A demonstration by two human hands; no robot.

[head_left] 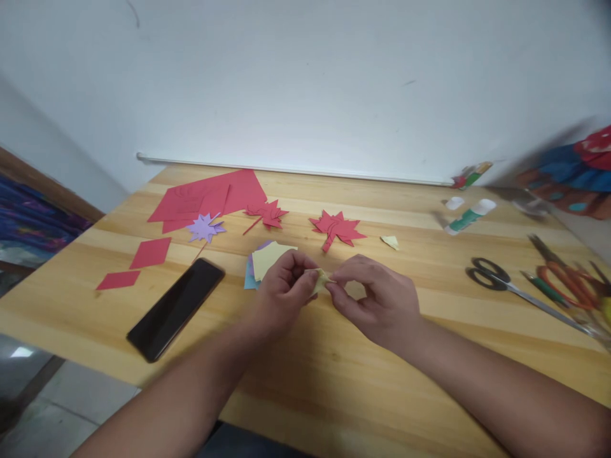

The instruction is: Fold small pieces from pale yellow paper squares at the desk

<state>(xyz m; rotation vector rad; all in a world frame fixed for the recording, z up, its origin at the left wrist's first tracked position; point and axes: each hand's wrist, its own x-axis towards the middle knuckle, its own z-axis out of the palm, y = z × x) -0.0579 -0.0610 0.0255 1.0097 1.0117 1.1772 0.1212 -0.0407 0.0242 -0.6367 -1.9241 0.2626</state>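
Observation:
Between my two hands, over the middle of the table, is a small folded piece of pale yellow paper (321, 280). My left hand (290, 280) is closed on its left side, thumb on top. With thumb and forefinger, my right hand (377, 296) pinches its right edge. Fingers cover much of the paper, so its full shape is hidden. Behind my left hand lie stacked paper squares (270, 258), yellow on top with purple and blue showing beneath. Another small folded yellow piece (390, 242) rests on the table farther back, to the right.
Red paper leaves (337, 229), a purple paper leaf (205, 228) and red sheets (210, 197) lie toward the back. A phone (176, 310) and red paper diamonds (150, 252) are on the left. Scissors (506, 283), a glue stick (471, 216) and tools are at right. A white wall (305, 83) stands behind.

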